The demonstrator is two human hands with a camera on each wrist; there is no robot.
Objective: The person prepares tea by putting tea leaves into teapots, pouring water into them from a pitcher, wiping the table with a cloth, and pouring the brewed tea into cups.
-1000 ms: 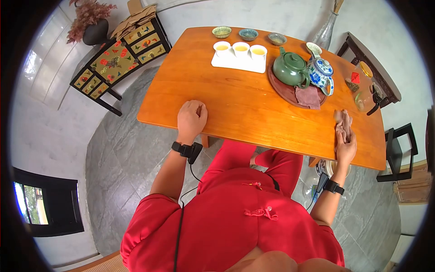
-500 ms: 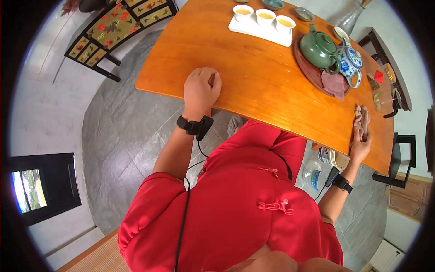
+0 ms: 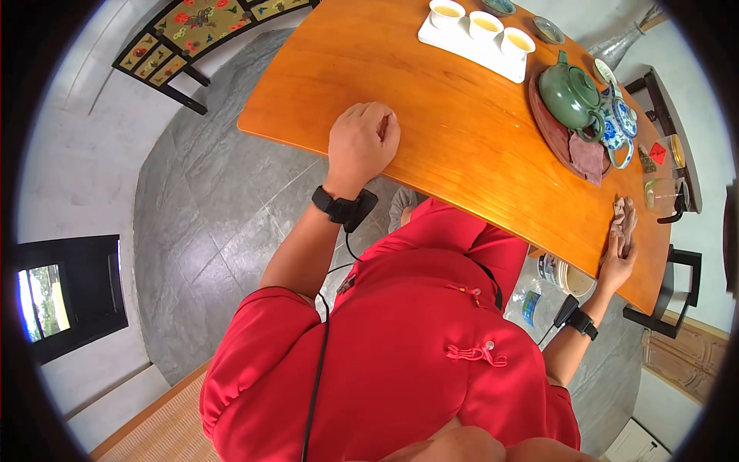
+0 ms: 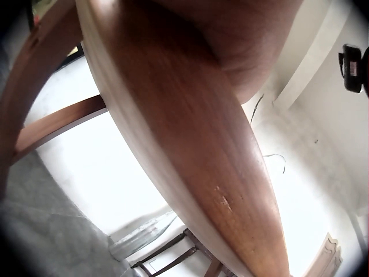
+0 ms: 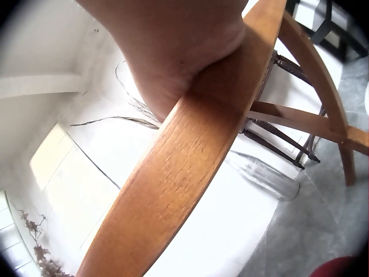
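My left hand (image 3: 362,146) rests knuckles-up near the front left edge of the wooden table (image 3: 462,154), fingers curled under; its palm side is hidden. My right hand (image 3: 617,262) lies by the right end of the front edge and grips a crumpled brown cloth (image 3: 623,219), which lies on the tabletop. Both wrist views show the heel of a hand at the table's edge, fingers out of sight. Beyond the right hand, a round reddish tray (image 3: 545,138) holds a green teapot (image 3: 570,96), a blue-and-white teapot (image 3: 616,122) and a folded mauve cloth (image 3: 587,158).
A white tray (image 3: 462,52) with three filled cups stands toward the back. Small bowls, among them a grey one (image 3: 548,31), sit behind it. On the right are a glass pitcher (image 3: 663,196) with a black handle and a jar (image 3: 662,152). A bucket (image 3: 570,276) stands under the table.
The head view has turned and tilted down, so the table things appear farther up and to the right. My left hand stays on the table; my right hand keeps its hold on the brown cloth.
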